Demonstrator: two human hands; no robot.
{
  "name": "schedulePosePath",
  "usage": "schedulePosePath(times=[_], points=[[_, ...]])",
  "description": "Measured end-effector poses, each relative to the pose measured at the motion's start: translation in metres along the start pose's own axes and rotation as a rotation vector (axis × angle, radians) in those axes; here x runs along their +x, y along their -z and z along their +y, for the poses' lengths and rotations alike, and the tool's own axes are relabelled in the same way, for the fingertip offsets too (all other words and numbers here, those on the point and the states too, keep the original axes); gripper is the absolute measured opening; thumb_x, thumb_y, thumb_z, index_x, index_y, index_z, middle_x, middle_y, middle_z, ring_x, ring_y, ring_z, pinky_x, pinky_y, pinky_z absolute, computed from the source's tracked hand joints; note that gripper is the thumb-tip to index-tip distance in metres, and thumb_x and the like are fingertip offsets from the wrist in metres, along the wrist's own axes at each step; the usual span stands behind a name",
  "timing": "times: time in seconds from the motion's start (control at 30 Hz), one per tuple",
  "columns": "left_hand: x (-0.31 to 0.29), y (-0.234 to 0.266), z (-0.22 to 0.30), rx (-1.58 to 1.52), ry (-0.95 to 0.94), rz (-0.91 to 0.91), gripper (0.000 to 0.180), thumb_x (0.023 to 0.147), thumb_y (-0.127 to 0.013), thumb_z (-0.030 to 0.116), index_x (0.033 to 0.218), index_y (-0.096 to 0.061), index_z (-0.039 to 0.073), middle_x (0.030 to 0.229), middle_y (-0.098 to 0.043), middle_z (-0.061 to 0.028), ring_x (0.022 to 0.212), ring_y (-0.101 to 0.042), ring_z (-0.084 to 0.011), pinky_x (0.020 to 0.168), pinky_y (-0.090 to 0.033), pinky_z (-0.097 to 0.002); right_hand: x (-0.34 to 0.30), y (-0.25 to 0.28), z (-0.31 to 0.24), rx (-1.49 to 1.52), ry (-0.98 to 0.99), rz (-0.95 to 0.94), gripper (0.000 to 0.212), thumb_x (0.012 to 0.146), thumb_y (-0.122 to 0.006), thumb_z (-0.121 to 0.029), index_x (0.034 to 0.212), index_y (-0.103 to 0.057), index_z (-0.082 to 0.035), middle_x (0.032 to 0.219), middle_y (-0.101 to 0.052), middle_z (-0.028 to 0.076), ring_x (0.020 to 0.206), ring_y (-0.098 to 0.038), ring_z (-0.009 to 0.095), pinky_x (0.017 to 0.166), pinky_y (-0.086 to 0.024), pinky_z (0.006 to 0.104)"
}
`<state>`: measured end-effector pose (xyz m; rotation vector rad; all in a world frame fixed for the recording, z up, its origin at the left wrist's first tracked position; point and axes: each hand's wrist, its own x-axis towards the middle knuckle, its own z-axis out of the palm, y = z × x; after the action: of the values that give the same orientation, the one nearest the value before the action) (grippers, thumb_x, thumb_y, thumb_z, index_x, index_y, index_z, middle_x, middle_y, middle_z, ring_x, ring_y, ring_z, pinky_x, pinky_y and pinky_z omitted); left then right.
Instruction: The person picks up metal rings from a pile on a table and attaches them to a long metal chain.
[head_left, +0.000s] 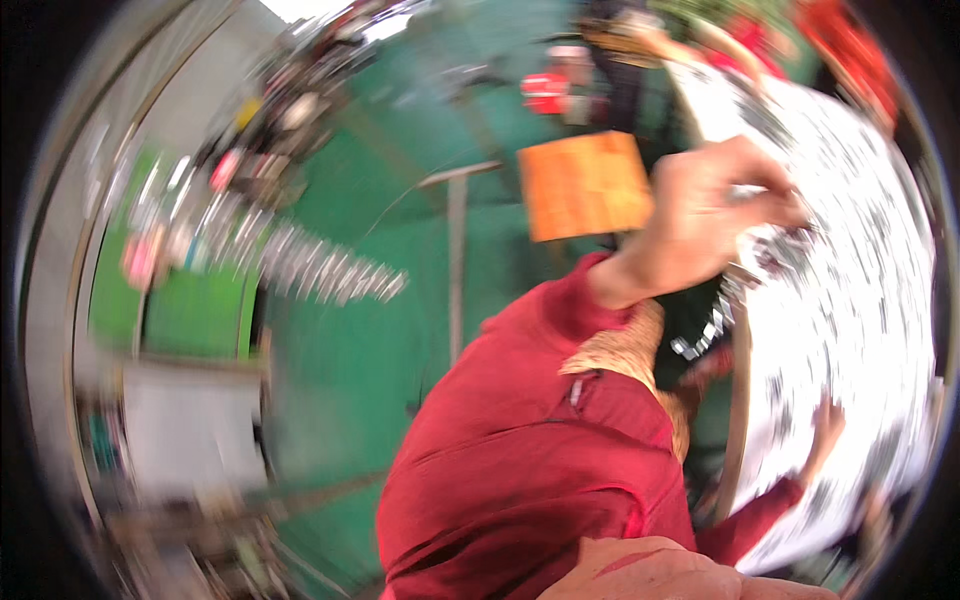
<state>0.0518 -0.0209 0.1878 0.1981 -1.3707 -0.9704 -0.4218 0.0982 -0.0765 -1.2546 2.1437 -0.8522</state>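
The left hand [715, 215], raised on a red sleeve [520, 430], has its fingers [770, 185] pinched shut on the upper edge of the white patterned cloth [850, 300], which spreads down and to the right. The right hand [828, 425] rests lower on the cloth, fingers too blurred to tell. The frame is heavily smeared

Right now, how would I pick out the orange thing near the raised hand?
Start at the big white black-patterned sheet on the right, where the raised hand grips its edge. Just left of that hand lies a flat orange board on the green floor, the only orange rectangle there.
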Motion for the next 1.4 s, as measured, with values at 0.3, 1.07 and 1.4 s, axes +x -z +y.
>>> schedulePosePath(times=[0.3,1.07,1.4], points=[[0.013,0.072,0.158,0.529,-0.495,0.380,0.013,0.082,-0.068,0.001,0.081,-0.056,-0.003,0.078,-0.065,-0.0120,0.069,-0.064,-0.0123,0.061,-0.054,-0.0238,0.061,-0.054,0.024,-0.251,0.135,0.145,0.049,0.072,-0.070,-0.022,0.116,-0.061,-0.001,0.072,-0.066,0.013,0.049,-0.057,0.017,0.053,-0.049,0.0316],[0.062,0.260,0.385,1.483,-0.660,0.890,0.014,0.086,-0.058,0.004,0.099,-0.059,0.000,0.075,-0.059,-0.0054,0.064,-0.052,-0.0108,0.056,-0.043,-0.0258,-0.041,0.045,-0.247,0.628,0.567,0.345,0.031,0.092,-0.056,-0.018,0.111,-0.059,0.006,0.101,-0.064,0.021,0.080,-0.062,0.025,0.084,-0.050,0.0353],[-0.003,0.286,0.399,1.730,-0.490,0.919,0.011,0.086,-0.060,0.004,0.096,-0.058,-0.001,0.079,-0.060,-0.0082,0.066,-0.055,-0.0116,0.057,-0.046,-0.0252,0.003,0.090,-0.199,1.329,0.657,0.026,0.034,0.091,-0.053,-0.011,0.112,-0.052,0.017,0.127,-0.050,0.026,0.113,-0.054,0.028,0.100,-0.046,0.0351]])
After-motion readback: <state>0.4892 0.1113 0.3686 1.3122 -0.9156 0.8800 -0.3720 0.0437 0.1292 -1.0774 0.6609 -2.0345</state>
